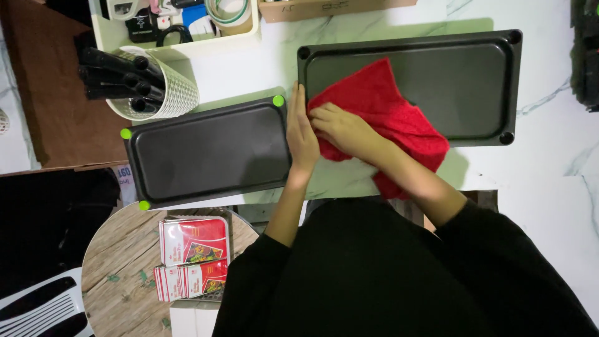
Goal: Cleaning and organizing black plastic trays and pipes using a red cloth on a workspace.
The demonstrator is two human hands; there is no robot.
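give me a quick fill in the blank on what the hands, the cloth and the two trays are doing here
1. The right hand presses a ____ cloth against the tray on the right.
2. The left hand rests flat in the gap between the two ____ trays.
3. The tray on the left has ____ corner caps.
4. The white perforated holder lies tipped on its ____.

Missing words: red; black; green; side

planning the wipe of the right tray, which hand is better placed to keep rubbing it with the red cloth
Right. The right hand already presses the red cloth on the right tray; the left hand only rests at that tray's left edge.
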